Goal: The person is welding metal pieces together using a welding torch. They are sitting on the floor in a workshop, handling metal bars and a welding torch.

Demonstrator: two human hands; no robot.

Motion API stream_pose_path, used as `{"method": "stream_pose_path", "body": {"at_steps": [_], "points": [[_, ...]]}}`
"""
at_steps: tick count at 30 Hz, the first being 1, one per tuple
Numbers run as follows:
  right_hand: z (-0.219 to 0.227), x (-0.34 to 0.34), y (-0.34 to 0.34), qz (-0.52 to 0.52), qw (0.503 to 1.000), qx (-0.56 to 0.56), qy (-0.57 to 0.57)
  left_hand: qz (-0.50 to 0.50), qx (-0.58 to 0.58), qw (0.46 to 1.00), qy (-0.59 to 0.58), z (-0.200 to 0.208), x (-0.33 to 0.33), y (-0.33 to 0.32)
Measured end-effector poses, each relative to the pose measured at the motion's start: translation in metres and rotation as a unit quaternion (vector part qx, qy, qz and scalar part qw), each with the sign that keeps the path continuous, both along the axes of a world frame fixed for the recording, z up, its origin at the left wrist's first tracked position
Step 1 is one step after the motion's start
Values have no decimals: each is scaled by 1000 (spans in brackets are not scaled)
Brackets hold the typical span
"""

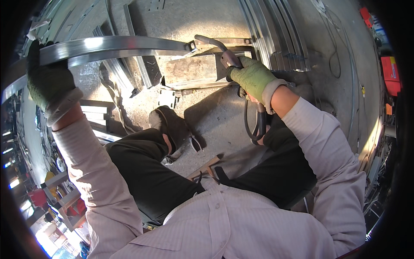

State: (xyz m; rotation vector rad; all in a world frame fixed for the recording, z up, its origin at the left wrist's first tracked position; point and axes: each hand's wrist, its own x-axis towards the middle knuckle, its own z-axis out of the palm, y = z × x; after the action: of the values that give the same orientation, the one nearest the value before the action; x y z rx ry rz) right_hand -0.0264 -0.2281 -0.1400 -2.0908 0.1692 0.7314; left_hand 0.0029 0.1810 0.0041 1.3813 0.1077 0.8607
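My left hand (52,84), in a green work glove, grips a long shiny steel profile (125,44) that runs rightward across the view. A small holed end piece (191,46) shows at the profile's right end. My gloved right hand (254,77) is closed around a welding gun (230,59). The gun's curved neck points left, its tip close to the profile's end but apart from it. A dark cable (261,118) hangs from the gun below my hand. Beneath lies a flat metal piece (189,71) with a holed bracket (166,98) near its left end.
Several long steel channels (278,34) lie side by side at the back right. More metal lengths (140,69) lie on the floor left of centre. My shoe (166,125) is just in front of the bracket. Loose cables (334,52) and a red case (390,75) are at the right.
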Motion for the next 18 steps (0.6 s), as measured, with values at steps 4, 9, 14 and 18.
{"method": "stream_pose_path", "body": {"at_steps": [4, 9, 14, 18], "points": [[6, -3, 1, -8, 997, 68, 27, 86, -86, 990, 69, -7, 9, 49], [0, -8, 7, -1, 998, 54, 45, 88, -120, 981, 121, -64, 18, 145], [-8, -16, 16, 4, 997, 45, 70, 129, 110, 957, 234, -113, 14, 228], [-9, -20, 27, -8, 996, 53, 73, 42, -263, 954, 135, -130, 4, 238]]}}
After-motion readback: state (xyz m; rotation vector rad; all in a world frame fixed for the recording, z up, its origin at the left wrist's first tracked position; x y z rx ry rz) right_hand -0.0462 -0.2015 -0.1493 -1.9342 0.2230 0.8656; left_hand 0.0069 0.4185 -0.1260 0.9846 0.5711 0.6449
